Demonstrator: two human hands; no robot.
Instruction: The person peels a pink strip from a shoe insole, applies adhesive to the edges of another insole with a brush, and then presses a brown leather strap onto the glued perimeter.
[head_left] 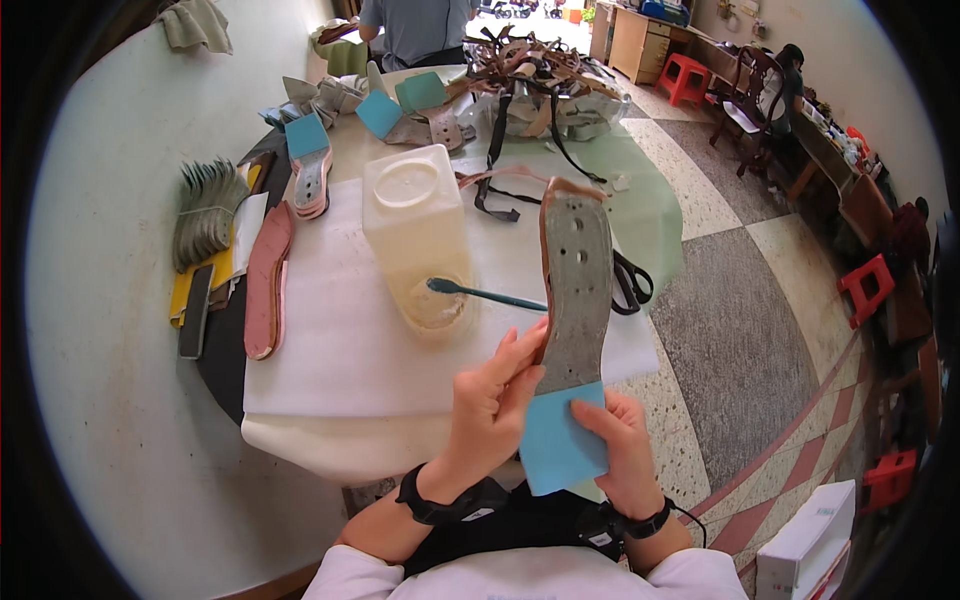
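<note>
In front of me, upright, is a long grey insole [578,290] with small holes and a brown edge. A light-blue square piece [562,440] covers its lower end. My left hand [497,395] grips the insole's left side, fingers against its edge. My right hand [622,445] is closed on the blue piece, thumb on its face. Left of the insole stands a translucent plastic container [415,220] with pale glue-like stuff in its opening. A dark teal brush [490,294] rests across that opening, its far end hidden behind the insole.
Black-handled scissors [632,283] lie behind the insole. Pink insoles [267,285], a dark flat bar [196,312] and a bundle of grey insoles [208,220] lie at the left. Leather strips [540,75] heap at the back. A person [415,30] stands beyond the table.
</note>
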